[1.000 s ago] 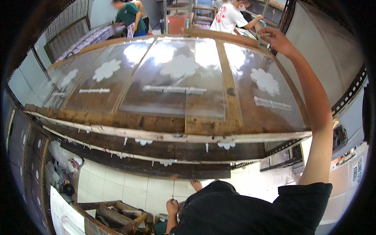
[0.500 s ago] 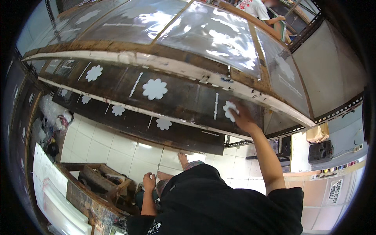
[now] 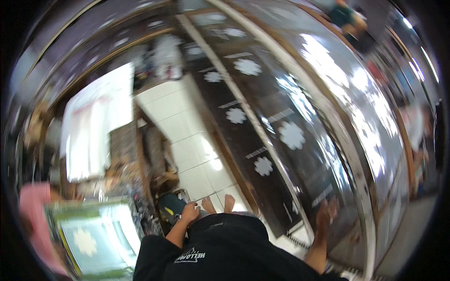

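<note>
Honestly, the view is badly smeared, so I read it with care. My right hand lies spread, palm flat, on the lower edge of the long dark screen-printing frame, at about five o'clock; white flower motifs run along its panels. My left hand, near six o'clock, rests by my thigh beside a dark green object; I cannot tell whether it pinches anything. My bare feet stand on the white tiled floor. My worry: the glossy surface looks slick, so a leaning palm could slide or smudge a print. A wooden crate at nine o'clock holds clutter too blurred to name. A green-framed screen sits at seven o'clock.
</note>
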Motion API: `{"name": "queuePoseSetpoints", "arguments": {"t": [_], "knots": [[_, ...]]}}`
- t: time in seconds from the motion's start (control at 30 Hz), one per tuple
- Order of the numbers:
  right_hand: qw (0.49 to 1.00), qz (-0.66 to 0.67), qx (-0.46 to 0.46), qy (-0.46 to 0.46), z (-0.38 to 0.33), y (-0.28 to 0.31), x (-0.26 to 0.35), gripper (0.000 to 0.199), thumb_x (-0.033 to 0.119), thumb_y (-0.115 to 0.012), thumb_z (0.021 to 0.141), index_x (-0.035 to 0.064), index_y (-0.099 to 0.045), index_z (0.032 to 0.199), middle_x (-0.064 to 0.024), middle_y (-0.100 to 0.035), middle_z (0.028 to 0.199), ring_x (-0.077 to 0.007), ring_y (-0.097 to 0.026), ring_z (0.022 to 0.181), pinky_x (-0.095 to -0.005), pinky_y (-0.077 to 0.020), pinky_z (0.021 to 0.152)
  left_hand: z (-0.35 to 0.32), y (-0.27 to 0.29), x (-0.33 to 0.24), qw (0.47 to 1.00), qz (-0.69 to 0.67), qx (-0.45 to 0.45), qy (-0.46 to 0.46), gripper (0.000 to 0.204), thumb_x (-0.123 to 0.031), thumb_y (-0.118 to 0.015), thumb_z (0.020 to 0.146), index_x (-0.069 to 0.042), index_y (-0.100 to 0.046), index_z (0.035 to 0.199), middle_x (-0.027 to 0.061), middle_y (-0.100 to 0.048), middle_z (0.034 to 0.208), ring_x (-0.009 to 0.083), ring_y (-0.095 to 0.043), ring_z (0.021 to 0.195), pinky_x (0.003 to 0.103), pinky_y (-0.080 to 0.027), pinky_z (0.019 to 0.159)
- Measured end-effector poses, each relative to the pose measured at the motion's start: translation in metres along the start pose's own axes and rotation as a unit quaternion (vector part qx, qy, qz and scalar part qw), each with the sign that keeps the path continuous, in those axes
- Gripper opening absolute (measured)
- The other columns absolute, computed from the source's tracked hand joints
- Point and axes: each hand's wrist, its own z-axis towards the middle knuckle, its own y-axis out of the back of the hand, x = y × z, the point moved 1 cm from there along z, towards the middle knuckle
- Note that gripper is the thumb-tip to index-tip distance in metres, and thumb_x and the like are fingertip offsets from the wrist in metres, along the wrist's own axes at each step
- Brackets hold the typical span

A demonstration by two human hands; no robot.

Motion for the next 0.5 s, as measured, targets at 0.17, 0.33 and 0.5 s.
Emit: {"name": "queuePoseSetpoints", "arguments": {"t": [0.17, 0.33, 0.5], "knots": [[0.984, -0.151, -0.084, 0.036, 0.012, -0.014, -0.007, 0.055, 0.039, -0.047, 0.104, 0.0014, -0.048, 0.144, -0.0247, -0.045, 0.148, -0.0378, -0.043, 0.137, -0.0514, -0.0358, 0.111, -0.001, -0.026, -0.007, 0.998, -0.033, -0.026, 0.046, 0.04, -0.033, -0.06, 0.089, 0.002, -0.07, 0.107, 0.0279, -0.067, 0.111, 0.0443, -0.063, 0.105, 0.048, -0.049, 0.096], [0.989, 0.025, -0.112, 0.091, 0.071, -0.011, 0.036, 0.051, 0.034, -0.045, 0.106, 0.0012, -0.047, 0.145, -0.022, -0.046, 0.148, -0.035, -0.047, 0.135, -0.047, -0.0379, 0.11, 0.019, -0.017, -0.042, 0.988, -0.108, -0.1, 0.049, 0.039, -0.03, -0.057, 0.093, 0.003, -0.068, 0.109, 0.0277, -0.066, 0.113, 0.0433, -0.062, 0.109, 0.048, -0.048, 0.097], [0.923, 0.301, 0.016, 0.239, 0.14, -0.008, 0.128, 0.047, 0.029, -0.043, 0.107, 0.001, -0.047, 0.145, -0.0193, -0.048, 0.147, -0.0321, -0.05, 0.132, -0.0426, -0.04, 0.109, 0.041, 0.019, -0.06, 0.973, -0.149, -0.177, 0.012, 0.039, -0.029, -0.06, 0.093, 0.0, -0.066, 0.119, 0.0225, -0.062, 0.125, 0.0387, -0.058, 0.118, 0.044, -0.046, 0.103]]}}
